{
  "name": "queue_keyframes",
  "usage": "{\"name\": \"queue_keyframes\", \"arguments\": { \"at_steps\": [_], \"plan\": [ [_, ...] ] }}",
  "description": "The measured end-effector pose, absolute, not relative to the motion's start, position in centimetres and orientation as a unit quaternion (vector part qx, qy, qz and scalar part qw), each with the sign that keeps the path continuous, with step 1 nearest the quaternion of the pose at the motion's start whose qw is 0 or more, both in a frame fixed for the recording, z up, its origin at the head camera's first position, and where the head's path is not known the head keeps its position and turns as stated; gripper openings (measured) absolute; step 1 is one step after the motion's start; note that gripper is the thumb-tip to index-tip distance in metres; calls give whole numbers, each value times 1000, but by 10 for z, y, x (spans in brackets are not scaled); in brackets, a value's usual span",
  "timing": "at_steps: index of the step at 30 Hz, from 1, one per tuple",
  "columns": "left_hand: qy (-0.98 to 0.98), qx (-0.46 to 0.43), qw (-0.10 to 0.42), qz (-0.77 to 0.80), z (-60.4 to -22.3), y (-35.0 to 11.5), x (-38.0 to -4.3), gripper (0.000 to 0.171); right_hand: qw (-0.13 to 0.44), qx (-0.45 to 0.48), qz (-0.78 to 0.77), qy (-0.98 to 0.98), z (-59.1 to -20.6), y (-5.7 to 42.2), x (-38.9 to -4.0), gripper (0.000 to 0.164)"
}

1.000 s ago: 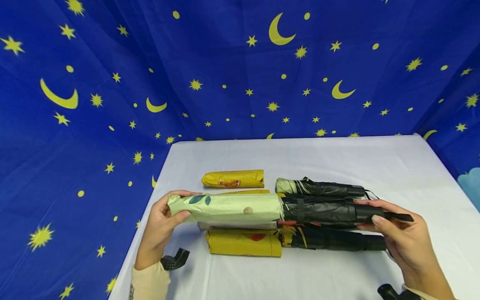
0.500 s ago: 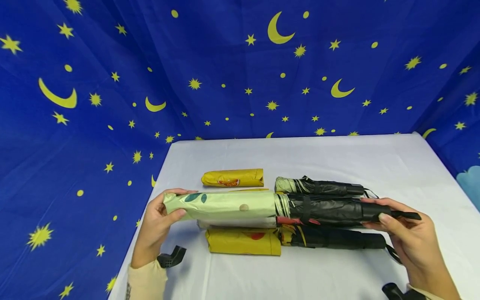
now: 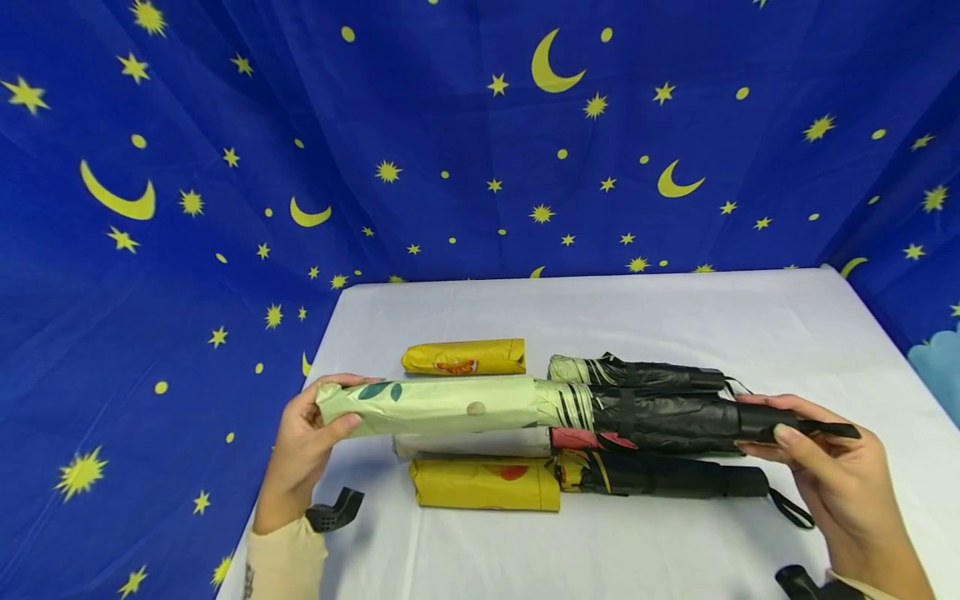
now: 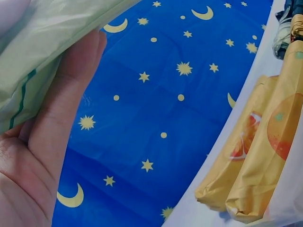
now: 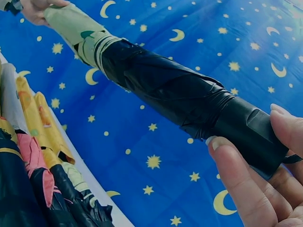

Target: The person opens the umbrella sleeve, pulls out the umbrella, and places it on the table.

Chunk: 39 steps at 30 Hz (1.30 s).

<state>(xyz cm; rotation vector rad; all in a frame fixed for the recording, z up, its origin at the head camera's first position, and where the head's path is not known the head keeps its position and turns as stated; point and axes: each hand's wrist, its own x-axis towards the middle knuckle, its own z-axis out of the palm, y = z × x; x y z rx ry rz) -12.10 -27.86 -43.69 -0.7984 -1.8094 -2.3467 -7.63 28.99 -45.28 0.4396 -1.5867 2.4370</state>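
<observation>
A folded umbrella (image 3: 660, 417), black with pale green folds, is held level above the table, partly inside a pale green sleeve (image 3: 442, 406) with leaf prints. My left hand (image 3: 303, 446) pinches the sleeve's far left end between thumb and fingers. My right hand (image 3: 843, 479) grips the black handle (image 5: 246, 137) at the other end, a strap trailing past it. Green and black folds show between the sleeve's mouth and the black part. Up close in the left wrist view, the crumpled sleeve end covers part of the fingers.
Below lie a yellow sleeve (image 3: 487, 485) beside a black-and-yellow umbrella (image 3: 667, 481), and a white sleeve (image 3: 472, 444) beside a pink-red and black umbrella (image 3: 577, 438). Behind are another yellow sleeve (image 3: 463, 357) and a green-and-black umbrella (image 3: 660, 376). A blue curtain (image 3: 450, 125) surrounds the white table (image 3: 675, 312).
My hands have moved apart, the left with the sleeve leftward, the right with the handle rightward. More of the umbrella's green and black folds show outside the sleeve.
</observation>
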Motion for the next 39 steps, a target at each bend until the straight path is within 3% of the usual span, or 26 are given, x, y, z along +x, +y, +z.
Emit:
{"name": "queue_keyframes", "arguments": {
  "at_steps": [8, 15, 22, 31, 39],
  "plan": [
    [-594, -251, 53, -762, -440, -286, -124, 36, 105, 145, 827, -534, -453, 295, -76, 37],
    [-624, -193, 48, -756, -441, -297, -143, 36, 110, 160, 804, -563, -447, 308, -94, 36],
    [-645, -118, 23, -755, -441, -298, -190, 33, 98, 148, 797, -578, -444, 314, -138, 31],
    [-674, -30, -62, -736, -467, -282, -277, 42, 33, 86, 835, -542, -474, 313, -206, 15],
    [-690, 40, -108, -714, -503, -273, -312, 44, -22, 34, 838, -544, -514, 317, -239, 28]
  ]
}}
